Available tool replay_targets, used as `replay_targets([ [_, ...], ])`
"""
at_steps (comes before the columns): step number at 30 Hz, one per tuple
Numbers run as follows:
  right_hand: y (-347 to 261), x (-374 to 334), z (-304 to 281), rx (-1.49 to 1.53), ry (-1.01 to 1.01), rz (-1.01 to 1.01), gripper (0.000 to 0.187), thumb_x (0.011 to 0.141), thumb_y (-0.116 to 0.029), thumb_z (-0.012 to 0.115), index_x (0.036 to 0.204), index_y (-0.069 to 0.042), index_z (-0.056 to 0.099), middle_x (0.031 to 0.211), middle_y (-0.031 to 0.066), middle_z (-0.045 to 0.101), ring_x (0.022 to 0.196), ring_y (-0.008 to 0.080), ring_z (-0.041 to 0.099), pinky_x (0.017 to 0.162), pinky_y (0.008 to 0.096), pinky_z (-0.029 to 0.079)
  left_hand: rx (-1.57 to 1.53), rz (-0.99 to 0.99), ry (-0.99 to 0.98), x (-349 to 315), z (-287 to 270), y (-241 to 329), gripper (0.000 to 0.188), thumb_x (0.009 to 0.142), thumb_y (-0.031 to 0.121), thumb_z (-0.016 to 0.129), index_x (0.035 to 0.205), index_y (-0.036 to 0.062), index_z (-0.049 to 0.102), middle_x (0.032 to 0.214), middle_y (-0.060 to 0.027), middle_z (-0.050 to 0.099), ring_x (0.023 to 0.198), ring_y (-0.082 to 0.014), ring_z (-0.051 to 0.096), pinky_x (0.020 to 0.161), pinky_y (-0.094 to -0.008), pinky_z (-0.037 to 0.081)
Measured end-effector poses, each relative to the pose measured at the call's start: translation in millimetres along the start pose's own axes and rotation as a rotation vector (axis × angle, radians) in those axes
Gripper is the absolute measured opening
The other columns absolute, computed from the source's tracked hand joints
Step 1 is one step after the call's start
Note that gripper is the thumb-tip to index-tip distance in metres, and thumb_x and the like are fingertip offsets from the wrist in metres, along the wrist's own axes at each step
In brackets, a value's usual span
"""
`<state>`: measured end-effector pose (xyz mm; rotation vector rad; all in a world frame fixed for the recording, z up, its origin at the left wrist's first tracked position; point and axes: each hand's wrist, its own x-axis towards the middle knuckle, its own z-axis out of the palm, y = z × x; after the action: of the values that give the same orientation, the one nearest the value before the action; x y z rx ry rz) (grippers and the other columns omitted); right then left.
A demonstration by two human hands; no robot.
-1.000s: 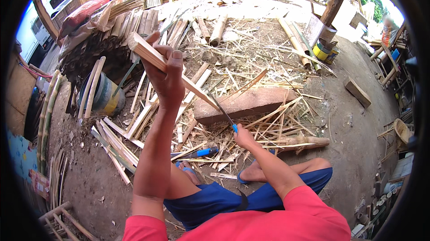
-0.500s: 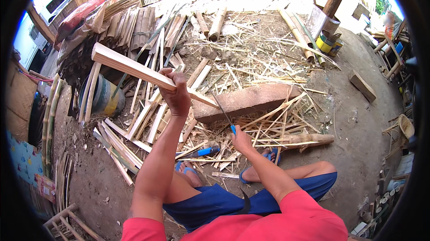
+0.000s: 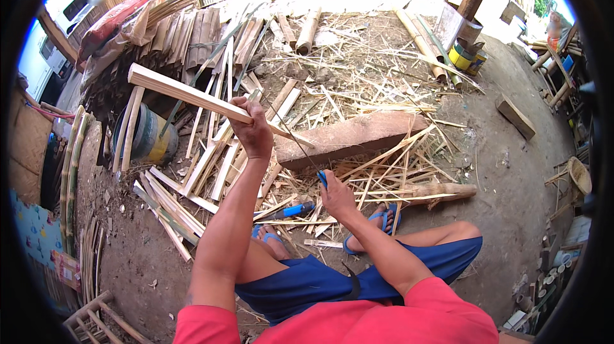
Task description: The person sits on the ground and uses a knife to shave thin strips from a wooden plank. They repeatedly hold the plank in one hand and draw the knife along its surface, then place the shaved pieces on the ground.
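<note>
My left hand (image 3: 254, 133) is wrapped around a long pale bamboo slat (image 3: 185, 93), whose thick end points to the far left. The slat's narrow end reaches past my fist over a heavy wooden block (image 3: 358, 138) on the ground. Closed around a blue handle, my right hand (image 3: 339, 199) holds a knife (image 3: 307, 156) with a long thin blade. The blade slants up and left across the slat's narrow end; whether it touches is too small to tell. Between my feet and the block lies another tool with a blue-and-black handle (image 3: 295, 210).
Split bamboo strips (image 3: 173, 206) and shavings cover the ground around the block. A bucket (image 3: 153, 136) stands at left, below stacked bamboo slats (image 3: 204, 40). Bamboo poles (image 3: 422, 46), paint cans (image 3: 465, 59) and a loose wood block (image 3: 515, 117) are at right.
My right hand has moved slightly left and up, bringing the knife blade across the slat's narrow end. My left hand and the slat have barely shifted.
</note>
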<state>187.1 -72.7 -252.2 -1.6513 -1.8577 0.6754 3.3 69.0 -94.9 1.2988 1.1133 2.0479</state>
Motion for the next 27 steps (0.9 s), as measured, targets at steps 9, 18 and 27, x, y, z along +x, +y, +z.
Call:
replay_targets([
  [9,49,0,10,-0.118,-0.199,0.378,0.030,0.094,-0.022,0.056,0.115,-0.005,0.042,0.087,0.0299,0.067,0.086,0.0490,0.066,0.077,0.0601,0.050,-0.039,-0.048,-0.001,4,-8,-17,0.028,0.092,0.003,0.057,0.113,0.0061,0.040,0.087,-0.0004,0.043,0.076,-0.0068,0.044,0.065,-0.0236,0.042],
  [18,61,-31,4,0.013,-0.232,0.494,0.028,0.093,-0.022,0.058,0.111,-0.006,0.044,0.089,0.0279,0.067,0.088,0.0480,0.065,0.077,0.0550,0.049,0.349,-0.497,-0.122,25,-55,-62,0.064,0.091,0.007,0.068,0.145,-0.0004,0.034,0.125,-0.0203,0.059,0.113,-0.0301,0.059,0.101,-0.0370,0.043],
  [27,66,-40,-8,0.138,-0.063,0.412,0.028,0.089,-0.028,0.060,0.104,-0.004,0.056,0.083,0.0211,0.065,0.083,0.0402,0.064,0.078,0.0475,0.049,0.442,-0.124,-0.327,60,-71,50,0.037,0.099,0.034,0.063,0.124,0.0073,0.059,0.099,-0.0070,0.064,0.094,-0.0169,0.063,0.079,-0.0317,0.049],
])
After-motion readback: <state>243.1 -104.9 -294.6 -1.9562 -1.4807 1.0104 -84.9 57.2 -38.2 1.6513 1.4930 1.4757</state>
